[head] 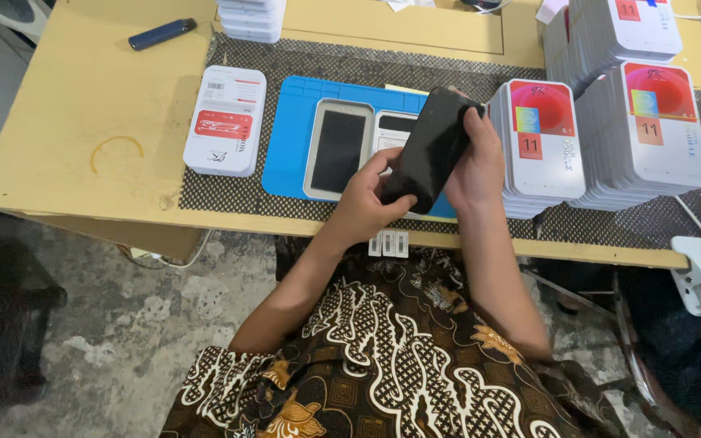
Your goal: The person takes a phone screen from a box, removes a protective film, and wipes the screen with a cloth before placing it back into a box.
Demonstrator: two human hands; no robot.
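Pen-like stick: dark blue, far left on the yellow table.
White box: flat on the mesh mat, left of the blue mat.
Tray: on the blue mat, holding a dark screen.
Left hand: grasping the lower end of the black phone panel, thumb on its face.
Black phone panel: held above the blue mat, long axis tilted, upper end pointing up and right, away from the person.
Right hand: clasping the panel's upper right edge.
Box stacks: white, leaning, just right of the hands.
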